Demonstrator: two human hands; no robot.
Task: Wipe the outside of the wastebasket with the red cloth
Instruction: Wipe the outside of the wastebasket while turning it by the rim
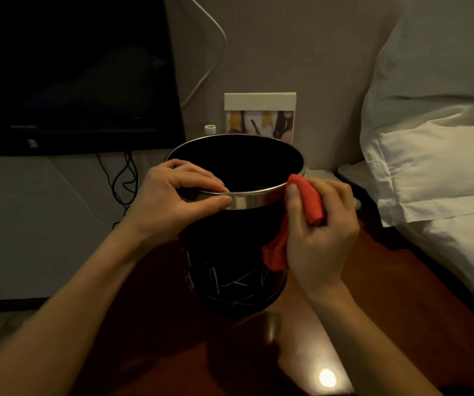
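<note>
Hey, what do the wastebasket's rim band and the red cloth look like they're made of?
Rim band: probably polished metal, silvery with bright reflections. Red cloth: a thin, soft fabric, matte, bunching and draping in folds where the right hand grips it; the fibre can't be told.

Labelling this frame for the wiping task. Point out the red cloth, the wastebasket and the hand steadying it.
red cloth [311, 201], head view, on the bunched fold in the right hand.
wastebasket [254, 199], head view, on the near part of its metal rim band.
left hand [170, 201], head view, on the back of the hand.

Wastebasket [230, 252] on table [258, 352] — bed [429, 167] right (card [260, 115] behind).
</note>
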